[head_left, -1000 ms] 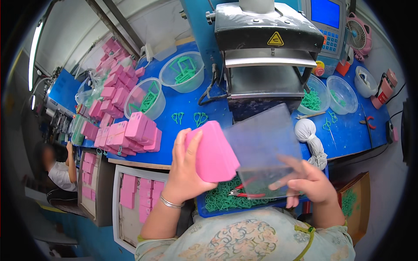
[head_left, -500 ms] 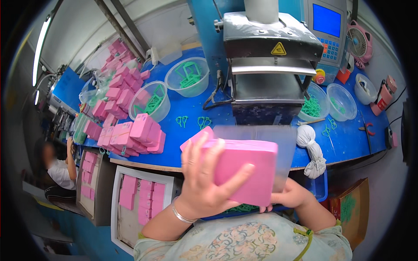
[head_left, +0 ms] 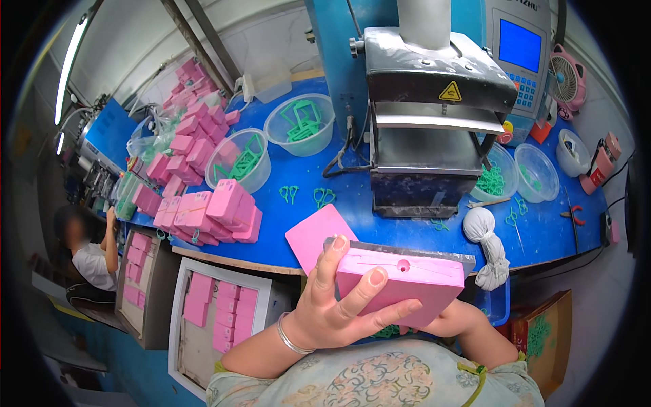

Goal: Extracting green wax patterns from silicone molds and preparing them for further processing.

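1. So the left hand (head_left: 332, 308) has a thick pink block (head_left: 407, 295), fingers spread wide over its front and top edge, gripping it up in front of the person's chest. There's a small round hole showing in the block's upper side.
2. The right hand (head_left: 453, 320) is tucked in at the block's lower right. Most of its fingers are hidden back there, so I honestly can't tell whether they're pinching or just propping.
3. A thin dark-edged clear piece (head_left: 466, 258) sits right along the block's far side.
4. There's also a flat pink piece (head_left: 317, 234) just beyond the left hand, overlapping the front part of the blue counter (head_left: 380, 228).
5. Past that, a black-headed press (head_left: 441, 73) stands on the counter, with little green loops (head_left: 324, 197) lying to its left.
6. Further left: a pile of pink boxes (head_left: 227, 203) beside a clear bowl (head_left: 254, 182) of green frames.
7. Over on the right, a tied white cloth bundle (head_left: 485, 237) hangs over the counter's edge, near a blue tray (head_left: 500, 308).
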